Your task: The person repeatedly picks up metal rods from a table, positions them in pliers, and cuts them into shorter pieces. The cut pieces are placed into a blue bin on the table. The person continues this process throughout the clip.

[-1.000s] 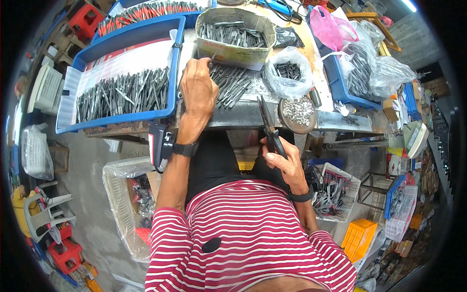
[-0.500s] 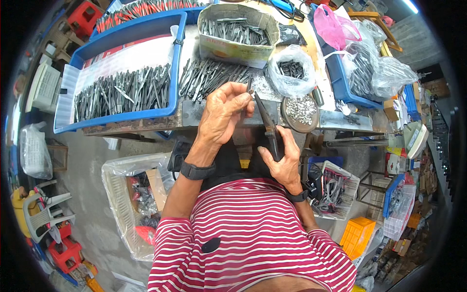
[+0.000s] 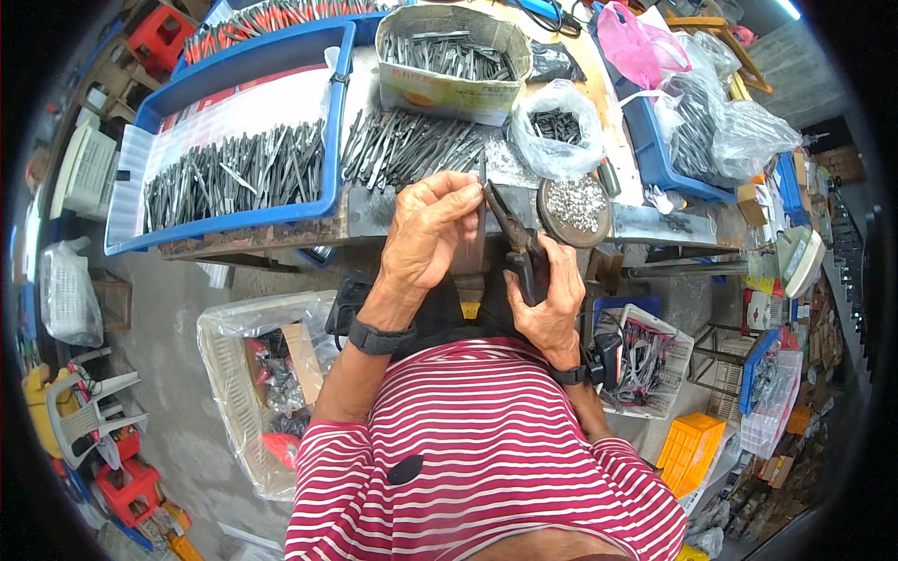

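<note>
My left hand (image 3: pixel 426 234) pinches a thin dark metal strip (image 3: pixel 482 217) upright between thumb and fingertips, just off the bench's front edge. In my right hand (image 3: pixel 554 304) is a pair of dark pliers (image 3: pixel 509 224), with the fingers wrapped round the handles. The pliers' jaws reach up and left, their tip at the left fingertips beside the strip. Whether the jaws grip anything is too small to tell. Just beyond, a heap of similar dark strips (image 3: pixel 412 150) lies on the bench. Right of the pliers sits a round dish of small silvery pieces (image 3: pixel 552 224).
A blue tray of dark strips (image 3: pixel 341 140) stands at left, with an open carton (image 3: pixel 449 98) behind the heap. A clear bag of dark pieces (image 3: pixel 528 150) and a blue bin (image 3: pixel 659 154) are at right. Below the bench stand a lined crate (image 3: pixel 220 374) and an orange crate (image 3: pixel 690 455).
The pliers' handles have come closer together in my right hand, which has moved slightly left. My left fingertips have dropped a little, and the strip now shows below them.
</note>
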The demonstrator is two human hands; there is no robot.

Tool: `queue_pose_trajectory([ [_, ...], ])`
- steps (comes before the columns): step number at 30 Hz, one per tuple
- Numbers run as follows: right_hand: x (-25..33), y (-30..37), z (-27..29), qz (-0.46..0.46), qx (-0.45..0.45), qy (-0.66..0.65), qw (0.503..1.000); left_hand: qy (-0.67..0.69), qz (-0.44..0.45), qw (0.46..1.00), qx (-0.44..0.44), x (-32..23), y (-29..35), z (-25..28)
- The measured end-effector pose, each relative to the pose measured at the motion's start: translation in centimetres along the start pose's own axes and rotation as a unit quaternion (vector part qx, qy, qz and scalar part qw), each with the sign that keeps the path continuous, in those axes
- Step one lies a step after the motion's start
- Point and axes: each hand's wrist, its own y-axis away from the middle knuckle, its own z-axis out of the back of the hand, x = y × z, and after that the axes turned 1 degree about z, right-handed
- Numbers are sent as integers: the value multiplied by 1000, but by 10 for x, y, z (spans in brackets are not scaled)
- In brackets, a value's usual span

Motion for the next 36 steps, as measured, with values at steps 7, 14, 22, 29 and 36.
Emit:
queue_pose_trajectory([
  [7, -1, 5, 0, 2, -8, 20, 1000, 28, 8, 999, 15, 3, 1, 2],
  [14, 0, 8, 1, -16, 7, 1, 1000, -1, -35, 999, -3, 9, 7, -5],
  [22, 6, 8, 23, -253, 195, -301, 899, -527, -444, 721, -73, 23, -1, -16],
  [29, -14, 13, 48, -434, 214, -633, 604, -671, -534, 501, 119, 11, -8, -11],
  [36, -25, 26, 54, -462, 213, -711, 486, -717, -533, 430, 131, 14, -13, -12],
])
